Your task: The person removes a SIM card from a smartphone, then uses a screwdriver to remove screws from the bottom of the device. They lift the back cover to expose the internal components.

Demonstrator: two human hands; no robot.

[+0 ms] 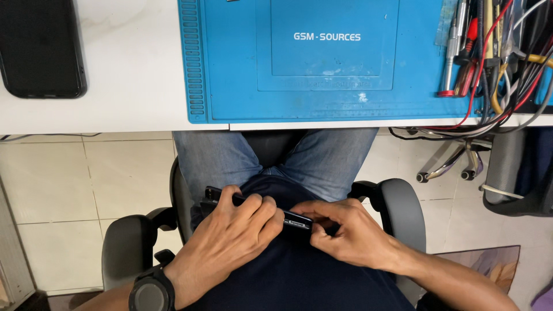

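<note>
I sit in an office chair and hold a slim black device, shaped like a phone, edge-up against my dark shirt in my lap. My left hand wraps around its left part, fingers curled over the top edge. A black watch sits on that wrist. My right hand pinches the device's right end with thumb and fingertips. Most of the device is hidden by my fingers.
A white desk lies ahead with a blue work mat. A black phone lies face-down at far left. Tools and tangled cables crowd the right. Black chair armrests flank my legs. Beige floor tiles lie below.
</note>
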